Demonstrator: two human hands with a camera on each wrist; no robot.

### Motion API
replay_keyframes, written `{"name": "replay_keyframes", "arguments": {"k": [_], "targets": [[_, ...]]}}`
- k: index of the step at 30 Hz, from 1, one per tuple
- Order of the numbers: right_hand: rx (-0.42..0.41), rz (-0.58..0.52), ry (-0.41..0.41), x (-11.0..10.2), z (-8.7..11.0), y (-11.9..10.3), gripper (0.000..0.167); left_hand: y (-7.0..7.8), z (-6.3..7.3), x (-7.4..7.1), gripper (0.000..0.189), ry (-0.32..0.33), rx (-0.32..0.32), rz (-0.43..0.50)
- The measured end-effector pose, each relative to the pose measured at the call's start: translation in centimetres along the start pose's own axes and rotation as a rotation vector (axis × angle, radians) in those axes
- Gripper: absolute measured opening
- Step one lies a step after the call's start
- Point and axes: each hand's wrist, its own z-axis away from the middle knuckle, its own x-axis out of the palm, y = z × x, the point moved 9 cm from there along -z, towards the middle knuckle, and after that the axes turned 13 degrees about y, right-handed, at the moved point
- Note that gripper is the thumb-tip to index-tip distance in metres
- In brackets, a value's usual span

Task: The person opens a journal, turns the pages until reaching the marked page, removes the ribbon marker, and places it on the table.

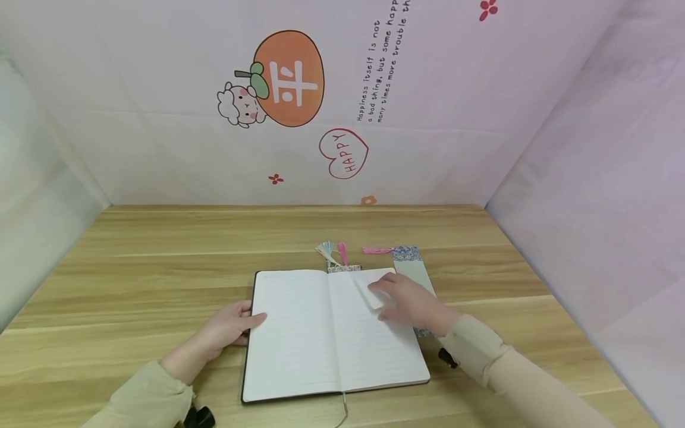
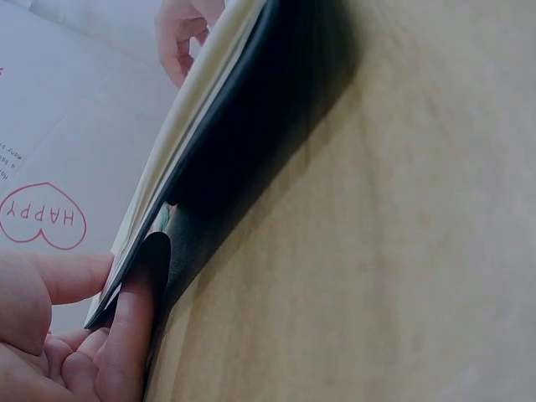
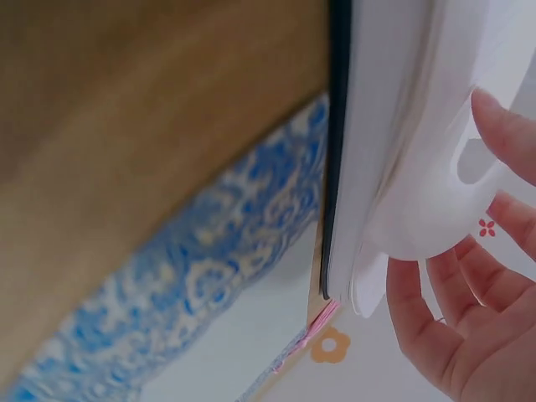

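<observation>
An open notebook (image 1: 299, 345) with lined white pages and a black cover lies on the table. My left hand (image 1: 230, 327) grips its left edge, thumb on the page and fingers under the cover (image 2: 251, 126). Over the upper right page, my right hand (image 1: 409, 300) holds a page (image 3: 427, 218) that bends up, its thumb on one side and fingers on the other. A patterned bookmark end (image 1: 344, 268) with pale and pink tassels sticks out above the notebook's top edge. Partly hidden by the notebook and right hand lies a pale bookmark (image 1: 412, 270) with blue floral ends.
A pink tassel (image 1: 377, 250) extends left from the blue-patterned bookmark. The notebook's ribbon (image 1: 345, 407) hangs past its bottom edge. Small black objects show by the left cuff (image 1: 199, 417) and right cuff (image 1: 447, 358). Printed cloth walls (image 1: 187, 160) enclose the wooden table (image 1: 160, 249).
</observation>
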Motion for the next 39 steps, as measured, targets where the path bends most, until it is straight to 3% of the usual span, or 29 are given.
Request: {"name": "replay_keyframes", "arguments": {"k": [9,19,26,29,32,39], "targets": [[-0.007,-0.26,0.003,-1.0,1.5,-1.2,0.034,0.0,0.1,0.0,0.046,0.004,-0.014,0.003],[0.114,-0.473,-0.056,-1.4,2.3,-1.8,0.035,-0.2,0.1,-0.1,0.048,0.02,-0.029,0.003],[0.232,-0.647,-0.191,-0.6,2.9,-3.1,0.045,-0.1,0.2,-0.1,0.047,0.02,-0.03,0.004],[0.234,-0.725,-0.232,-0.3,2.7,-4.2,0.046,-0.1,0.1,-0.1,0.048,0.026,-0.031,0.006],[0.186,-0.723,-0.241,-0.2,2.4,-5.4,0.047,-0.2,0.1,-0.1,0.049,0.027,-0.03,0.011],[0.114,-0.586,-0.271,1.0,2.0,-7.5,0.048,-0.1,0.1,-0.1,0.047,0.018,-0.023,0.03]]}}
